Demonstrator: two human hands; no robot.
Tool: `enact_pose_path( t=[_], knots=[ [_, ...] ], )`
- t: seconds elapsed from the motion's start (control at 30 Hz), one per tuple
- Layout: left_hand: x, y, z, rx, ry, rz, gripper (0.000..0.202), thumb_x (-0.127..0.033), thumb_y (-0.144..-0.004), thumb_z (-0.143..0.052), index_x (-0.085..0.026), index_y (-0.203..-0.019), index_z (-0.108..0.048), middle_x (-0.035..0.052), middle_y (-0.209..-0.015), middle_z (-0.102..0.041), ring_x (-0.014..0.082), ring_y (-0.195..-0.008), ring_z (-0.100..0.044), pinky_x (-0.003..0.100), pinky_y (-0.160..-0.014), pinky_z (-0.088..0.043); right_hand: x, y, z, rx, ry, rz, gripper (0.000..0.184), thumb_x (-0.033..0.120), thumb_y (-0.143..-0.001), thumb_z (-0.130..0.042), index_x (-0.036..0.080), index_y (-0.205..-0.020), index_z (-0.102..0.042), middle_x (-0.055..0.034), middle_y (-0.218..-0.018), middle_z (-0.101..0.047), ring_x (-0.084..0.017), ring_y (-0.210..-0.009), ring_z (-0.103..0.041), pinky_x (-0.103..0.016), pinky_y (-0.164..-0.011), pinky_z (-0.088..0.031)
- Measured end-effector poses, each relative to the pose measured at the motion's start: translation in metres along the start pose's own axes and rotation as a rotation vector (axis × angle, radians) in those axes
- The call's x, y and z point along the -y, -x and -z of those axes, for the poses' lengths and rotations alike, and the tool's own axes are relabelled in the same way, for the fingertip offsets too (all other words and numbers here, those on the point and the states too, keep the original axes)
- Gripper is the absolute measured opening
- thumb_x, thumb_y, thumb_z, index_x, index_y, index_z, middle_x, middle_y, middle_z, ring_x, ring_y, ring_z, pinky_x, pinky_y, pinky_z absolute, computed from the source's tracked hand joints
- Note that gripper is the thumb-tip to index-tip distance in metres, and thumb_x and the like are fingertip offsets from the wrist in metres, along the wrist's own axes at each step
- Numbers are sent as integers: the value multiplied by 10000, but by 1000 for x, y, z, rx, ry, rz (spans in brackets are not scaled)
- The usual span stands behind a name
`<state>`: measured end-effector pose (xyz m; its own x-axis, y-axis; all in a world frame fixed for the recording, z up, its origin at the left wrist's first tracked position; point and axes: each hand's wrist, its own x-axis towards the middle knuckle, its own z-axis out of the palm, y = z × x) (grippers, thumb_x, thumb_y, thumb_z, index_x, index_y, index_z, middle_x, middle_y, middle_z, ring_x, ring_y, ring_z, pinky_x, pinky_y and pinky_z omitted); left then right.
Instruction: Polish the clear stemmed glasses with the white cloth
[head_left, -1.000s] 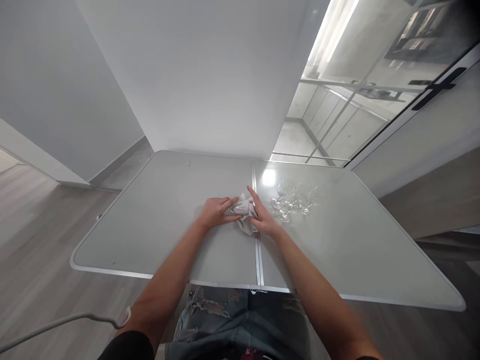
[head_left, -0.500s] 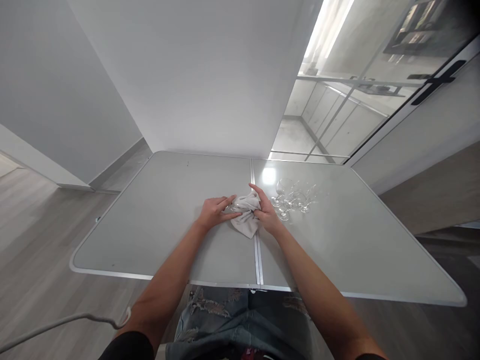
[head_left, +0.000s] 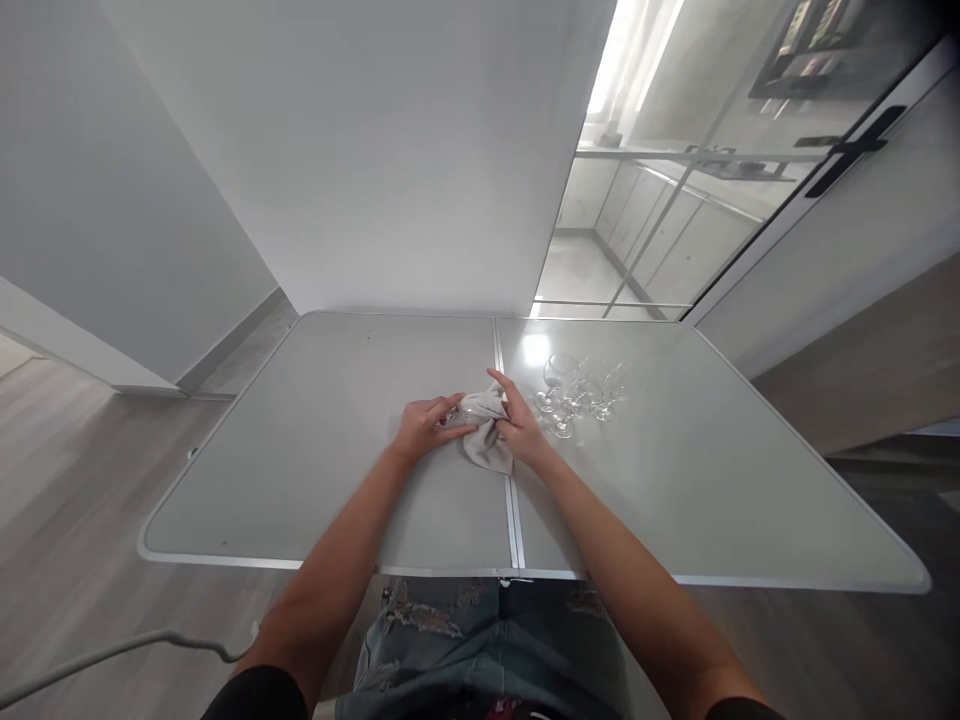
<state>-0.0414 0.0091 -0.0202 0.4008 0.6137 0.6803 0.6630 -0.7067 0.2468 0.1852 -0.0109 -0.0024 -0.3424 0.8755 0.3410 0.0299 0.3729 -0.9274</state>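
A clear glass [head_left: 453,412], mostly hidden, lies between the fingers of my left hand [head_left: 429,427]. A white cloth [head_left: 487,446] is wrapped over its right end and hangs down in a loose fold. My right hand [head_left: 520,425] grips the bunched cloth, with the index finger pointing up and to the left. Both hands are just above the middle of the table, by its seam. To the right of my right hand, several clear stemmed glasses [head_left: 562,427] are grouped closely, some of them lying or tilted.
The grey folding table [head_left: 315,480] has a metal rim and a metal seam [head_left: 514,520] across its middle. Behind it rises a white wall [head_left: 375,200], with a glass door [head_left: 637,230] at the right. A pale cable [head_left: 127,643] hangs at lower left.
My right hand has turned slightly and the cloth is twisted more tightly about the glass. The left hand keeps its hold. The view has shifted a little.
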Motion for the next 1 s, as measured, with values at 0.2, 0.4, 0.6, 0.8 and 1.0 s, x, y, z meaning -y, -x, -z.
enact_pose_path(
  t=[0.2,0.4,0.6,0.8,1.0],
  knots=[
    [1,3,-2,-31,-22,12,509,-608,-831,-710,-207,-1145,-724,10,-672,-715,93,-533,-608,205,-558,-452,-3,-3,-1,47,286,95,878,36,-708,-435,252,-1556,-359,-72,-1213,-657,-237,-1144,-593,-493,-1113,-408],
    [2,2,-4,-29,59,26,531,-602,-825,-719,-196,-1167,-717,18,-731,-733,83,-521,-594,204,-580,-489,-2,-2,1,13,-41,-20,889,74,-672,-400,240,-1544,-346,1,-900,-654,-152,-777,-623,-310,-791,-547],
    [-1,1,-4,-56,41,15,491,-556,-841,-725,-200,-1178,-712,26,-751,-746,87,-528,-603,205,-583,-500,-5,-4,2,32,283,149,855,43,-715,-427,239,-1545,-368,-89,-1292,-653,-235,-1136,-612,-469,-1068,-452],
    [1,4,-2,-40,54,67,514,-604,-809,-733,-202,-1129,-736,21,-733,-739,83,-519,-585,209,-577,-499,-6,-5,-3,65,221,53,870,48,-703,-406,251,-1548,-363,-36,-1041,-703,-190,-912,-639,-386,-920,-525],
    [0,2,-3,27,55,62,540,-625,-839,-686,-205,-1176,-724,36,-765,-748,93,-540,-611,212,-585,-503,-3,1,-3,-27,39,4,882,67,-743,-414,264,-1589,-258,4,-873,-655,-165,-784,-616,-340,-825,-549]
  ],
)
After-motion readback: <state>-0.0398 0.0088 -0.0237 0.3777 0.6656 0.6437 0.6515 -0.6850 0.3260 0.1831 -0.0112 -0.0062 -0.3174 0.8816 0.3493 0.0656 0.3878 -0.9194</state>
